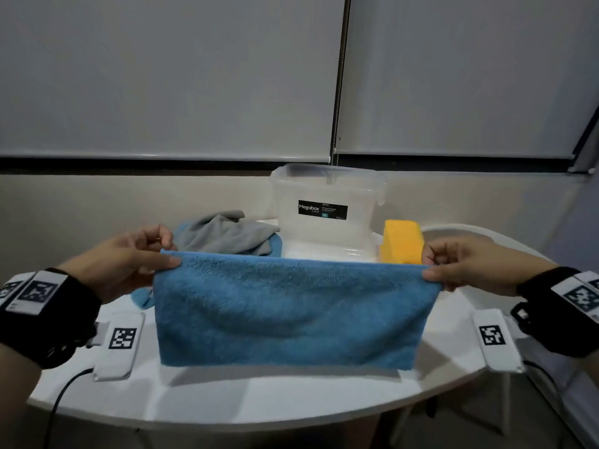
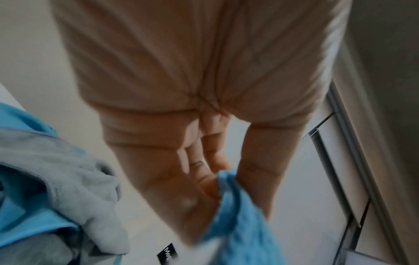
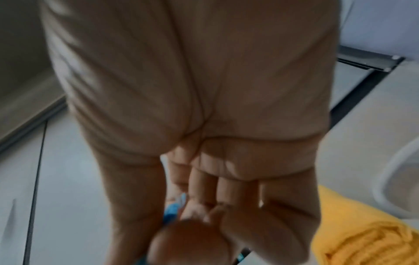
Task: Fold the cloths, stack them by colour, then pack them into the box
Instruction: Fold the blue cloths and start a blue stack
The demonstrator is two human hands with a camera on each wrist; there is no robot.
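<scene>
**Blue cloth held taut above the bench, one fold in**

The left hand [image 1: 129, 257] pinches one top corner of the blue cloth [image 1: 291, 309] between thumb and fingers, and the right hand [image 1: 463, 267] pinches the other. The cloth hangs stretched between them over the middle of the bench [image 1: 259, 403], its lower edge just above or barely touching the surface; which of the two cannot be told. It looks doubled over already, so a further fold is probably the step in hand.

Toward the far edge of the bench stands the clear box [image 1: 327, 205]. Left of it lies a loose heap with a grey cloth [image 1: 223, 231] over more blue fabric, unfolded. Right of the box, just beside it, sits a folded yellow cloth [image 1: 402, 241].

The risks lie mostly in the grip. Each hand holds only a small bite of the corner, and if the doubled layers are not both caught, one may slip and the fold open out. Uneven lowering would lay the cloth down skewed, with its edges out of line. Swinging it toward the far edge could brush the grey heap or nudge the yellow cloth.
</scene>
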